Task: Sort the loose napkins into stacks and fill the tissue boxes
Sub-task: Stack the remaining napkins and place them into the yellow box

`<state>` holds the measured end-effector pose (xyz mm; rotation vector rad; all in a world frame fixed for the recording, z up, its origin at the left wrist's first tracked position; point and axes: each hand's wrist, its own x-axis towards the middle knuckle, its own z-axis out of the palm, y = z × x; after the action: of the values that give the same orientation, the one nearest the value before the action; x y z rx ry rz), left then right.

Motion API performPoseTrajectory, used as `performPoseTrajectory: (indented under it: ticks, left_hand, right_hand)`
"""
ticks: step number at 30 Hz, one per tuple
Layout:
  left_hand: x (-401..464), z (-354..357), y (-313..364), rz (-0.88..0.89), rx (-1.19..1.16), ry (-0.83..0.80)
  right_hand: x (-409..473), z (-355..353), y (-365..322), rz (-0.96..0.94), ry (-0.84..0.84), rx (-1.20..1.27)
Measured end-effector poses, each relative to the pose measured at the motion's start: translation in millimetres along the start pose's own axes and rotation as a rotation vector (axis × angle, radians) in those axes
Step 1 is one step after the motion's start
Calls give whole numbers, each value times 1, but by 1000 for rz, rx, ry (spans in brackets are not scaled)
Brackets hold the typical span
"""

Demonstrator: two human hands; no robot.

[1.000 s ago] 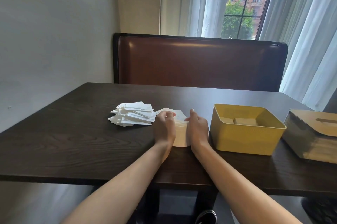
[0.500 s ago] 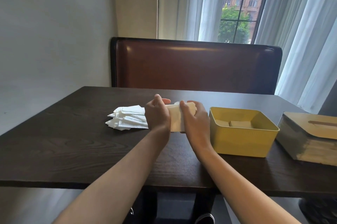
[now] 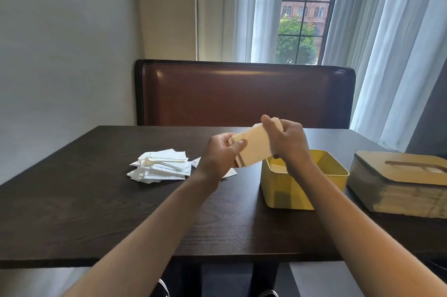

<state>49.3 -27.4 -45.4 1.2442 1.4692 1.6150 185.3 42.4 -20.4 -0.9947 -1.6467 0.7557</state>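
Napkin stack, flat on table a second before, was lifted just above yellow tissue box's left rim; left hand and right hand both clasped it. Loading looked imminent; loose napkins left of box remained unsorted.

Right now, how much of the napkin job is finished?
Done: one lidded box sits closed. In hand: left hand and right hand grip a squared stack above the open yellow box. Left: the loose napkins on the table.
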Motion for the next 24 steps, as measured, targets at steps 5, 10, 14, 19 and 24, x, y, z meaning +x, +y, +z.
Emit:
performPoseTrajectory:
  ticks: [5, 10, 14, 19, 24]
  left_hand:
    - [7, 10, 4, -65, -71, -4]
    - [11, 30, 13, -219, -149, -63]
    - [16, 38, 13, -172, -129, -116]
    - [18, 52, 12, -149, -90, -163]
    - [22, 67, 22, -232, -155, -318]
  right_hand:
    - [3, -21, 1, 99, -306, 34]
    - [3, -33, 8, 198, -315, 172]
    - [8, -49, 12, 167, -280, 214]
    - [18, -69, 15, 201, -342, 211]
    - [30, -81, 25, 249, -215, 342]
